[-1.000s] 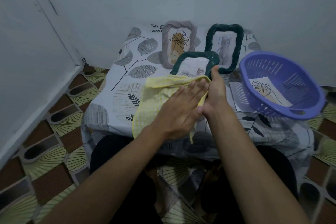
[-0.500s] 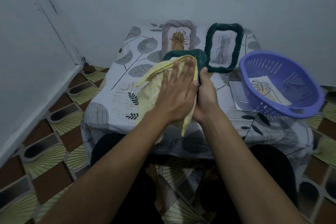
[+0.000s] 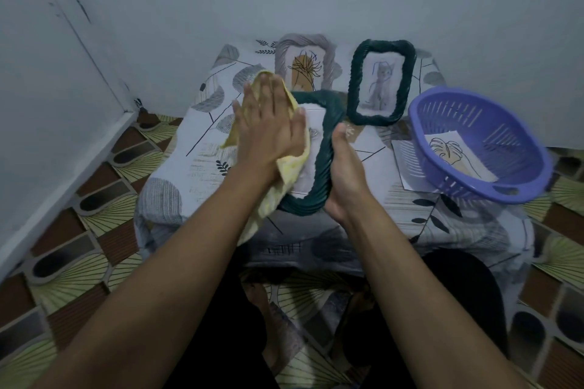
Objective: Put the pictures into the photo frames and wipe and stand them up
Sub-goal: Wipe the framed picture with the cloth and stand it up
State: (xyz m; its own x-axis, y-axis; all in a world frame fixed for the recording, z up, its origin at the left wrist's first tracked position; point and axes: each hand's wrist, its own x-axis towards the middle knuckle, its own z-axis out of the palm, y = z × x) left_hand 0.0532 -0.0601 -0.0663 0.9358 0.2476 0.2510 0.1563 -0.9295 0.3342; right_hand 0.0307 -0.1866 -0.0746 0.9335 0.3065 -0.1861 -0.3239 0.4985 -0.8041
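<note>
A dark green woven photo frame [image 3: 322,164] with a picture in it is held tilted over the near part of the small table. My right hand [image 3: 343,167] grips its right edge. My left hand [image 3: 268,123] lies flat, fingers straight, pressing a yellow cloth [image 3: 292,167] against the frame's left and upper part. Behind, a grey frame [image 3: 305,65] with a plant drawing and a second green frame [image 3: 380,82] with a cat drawing stand upright against the wall.
A purple plastic basket [image 3: 483,139] at the table's right holds a leaf drawing [image 3: 455,158], with a sheet of paper [image 3: 399,164] under it. The leaf-print tablecloth [image 3: 189,167] covers the table. White walls close in behind and at the left. Patterned floor tiles surround the table.
My left hand slid the cloth up and to the left across the frame. The frame's glass and right edge came into view, and my right hand shifted lower along that edge.
</note>
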